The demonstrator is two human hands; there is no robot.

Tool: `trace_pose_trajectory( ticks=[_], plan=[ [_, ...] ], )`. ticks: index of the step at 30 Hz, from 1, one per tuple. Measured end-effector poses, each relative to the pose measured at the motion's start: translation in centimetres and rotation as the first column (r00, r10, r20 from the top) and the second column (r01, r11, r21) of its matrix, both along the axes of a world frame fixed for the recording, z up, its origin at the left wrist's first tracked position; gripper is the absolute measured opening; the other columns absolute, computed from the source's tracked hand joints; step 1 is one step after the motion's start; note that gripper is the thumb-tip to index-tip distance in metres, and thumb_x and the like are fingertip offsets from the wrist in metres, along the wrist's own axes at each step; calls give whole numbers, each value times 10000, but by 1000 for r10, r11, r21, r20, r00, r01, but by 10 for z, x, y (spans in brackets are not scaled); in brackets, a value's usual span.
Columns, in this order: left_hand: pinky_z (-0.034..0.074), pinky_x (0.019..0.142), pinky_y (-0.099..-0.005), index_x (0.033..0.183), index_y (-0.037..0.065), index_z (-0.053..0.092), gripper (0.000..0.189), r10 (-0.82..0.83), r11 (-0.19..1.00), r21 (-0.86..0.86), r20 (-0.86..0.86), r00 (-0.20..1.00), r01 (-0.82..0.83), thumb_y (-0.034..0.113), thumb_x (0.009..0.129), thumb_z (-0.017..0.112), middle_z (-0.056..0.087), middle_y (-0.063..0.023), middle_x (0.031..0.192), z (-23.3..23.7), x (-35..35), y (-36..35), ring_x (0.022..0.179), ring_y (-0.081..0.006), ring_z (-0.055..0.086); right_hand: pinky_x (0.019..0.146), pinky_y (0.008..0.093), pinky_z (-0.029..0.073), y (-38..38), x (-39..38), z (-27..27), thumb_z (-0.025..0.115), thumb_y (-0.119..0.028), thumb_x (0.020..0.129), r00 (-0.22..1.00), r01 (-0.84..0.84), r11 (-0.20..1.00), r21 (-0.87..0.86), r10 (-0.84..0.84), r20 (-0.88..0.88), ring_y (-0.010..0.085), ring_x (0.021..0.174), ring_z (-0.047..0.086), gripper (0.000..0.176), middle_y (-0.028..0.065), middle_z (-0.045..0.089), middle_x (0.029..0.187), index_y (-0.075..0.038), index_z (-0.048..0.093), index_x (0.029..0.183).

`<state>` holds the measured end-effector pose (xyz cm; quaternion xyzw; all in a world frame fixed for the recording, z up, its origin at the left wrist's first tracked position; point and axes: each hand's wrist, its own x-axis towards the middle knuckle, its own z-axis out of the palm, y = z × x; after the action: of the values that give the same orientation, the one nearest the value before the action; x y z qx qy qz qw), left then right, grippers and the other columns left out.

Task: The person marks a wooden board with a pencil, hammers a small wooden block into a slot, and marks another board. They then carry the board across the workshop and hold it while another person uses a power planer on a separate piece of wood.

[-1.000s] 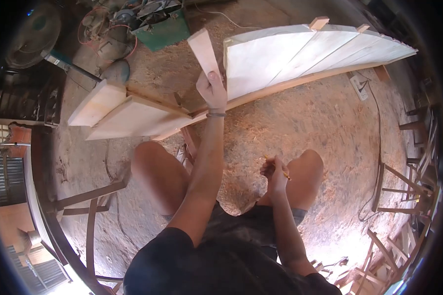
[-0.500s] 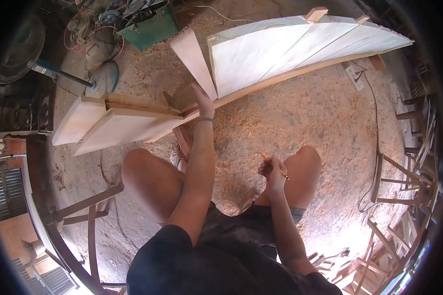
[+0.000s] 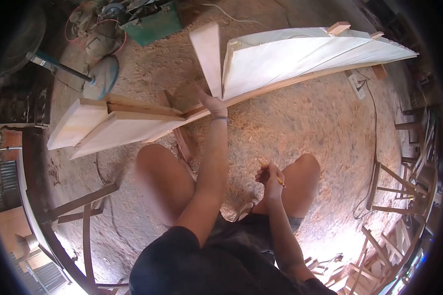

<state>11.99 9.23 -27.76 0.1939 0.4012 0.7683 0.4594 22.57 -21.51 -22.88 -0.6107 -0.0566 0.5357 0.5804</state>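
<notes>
Left hand point(image 3: 213, 104) of mine is at the narrow foot of the tapered board point(image 3: 207, 56), right by the long rail point(image 3: 253, 92). Some of its fingers are hidden, so I cannot tell whether they close round the wood or only press on it. Right hand point(image 3: 272, 180) is near me, above the floor between my knees, clenched on a pencil point(image 3: 281, 183).

The tapered board points up and away, its wide end far and free, with a thin wedge of space between it and the pale panel point(image 3: 275, 61) on its right. More boards point(image 3: 128, 132) lie along the rail to its left.

With contact only low down, I judge that the board could tip or swing if my palm eased off, since its broad end looks unsupported. A nudge to the rail might slide its foot out of line, and a knock against the panel's corner could chip an edge.
</notes>
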Motion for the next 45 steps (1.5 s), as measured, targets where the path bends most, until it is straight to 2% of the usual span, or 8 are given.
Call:
trace_pose_trajectory(
  ticks=[7,14,19,21,26,29,34,45],
  plan=[
    [298,560,-311,709,159,322,438,61,998,4,358,932,-67,416,1041,447,290,47,643,26,3,3,595,-101,327,604,287,536,27,8,57,523,-275,1030,988,29,977,209,-60,144,173,634,650,344,102,659,751,16,644,892],
    [232,520,-295,627,150,343,504,55,994,87,147,988,-68,417,1048,416,315,38,595,-1,2,4,548,-85,317,674,303,529,75,24,159,490,-265,1043,915,-107,855,507,-114,386,172,685,649,378,109,667,743,28,668,883],
    [198,511,-297,596,128,366,551,-43,998,-40,94,995,47,448,1042,408,313,38,559,-9,-1,6,517,-86,301,764,284,490,125,25,239,555,-264,1008,528,-457,609,648,-401,749,169,820,636,309,119,693,901,12,673,934],
    [206,515,-300,601,125,373,550,-74,996,-42,93,993,78,458,1037,415,326,37,565,-14,-3,5,522,-90,306,776,273,489,147,12,276,671,-253,940,251,-570,595,567,-530,810,167,862,631,258,110,690,944,0,675,990],
    [288,564,-301,691,116,420,477,-51,999,5,115,992,51,457,1023,450,403,19,638,-12,2,3,599,-100,364,765,308,438,222,-6,284,843,-277,774,207,-853,334,402,-490,847,169,792,646,353,70,695,851,-52,677,989],
    [350,619,-296,791,91,484,390,-65,996,73,118,991,56,409,1018,470,449,9,692,-48,6,16,670,-105,416,740,300,407,228,-22,268,856,-256,744,55,-784,503,365,-528,847,153,664,635,303,16,682,729,-81,661,896],
    [416,690,-288,901,29,605,368,90,994,102,-511,855,-44,326,1023,425,534,-8,737,-20,3,-3,723,-124,502,704,269,412,230,-25,265,849,-219,735,240,-740,494,456,-439,866,126,559,612,278,-10,654,638,-76,626,820],
    [482,806,-318,967,-2,686,479,-291,954,-45,-364,885,295,361,1029,379,688,-68,884,27,-14,-18,852,-172,633,539,254,472,229,-27,276,822,-146,739,293,-740,471,480,-417,860,159,522,616,254,55,627,611,-45,596,792]
  ],
)
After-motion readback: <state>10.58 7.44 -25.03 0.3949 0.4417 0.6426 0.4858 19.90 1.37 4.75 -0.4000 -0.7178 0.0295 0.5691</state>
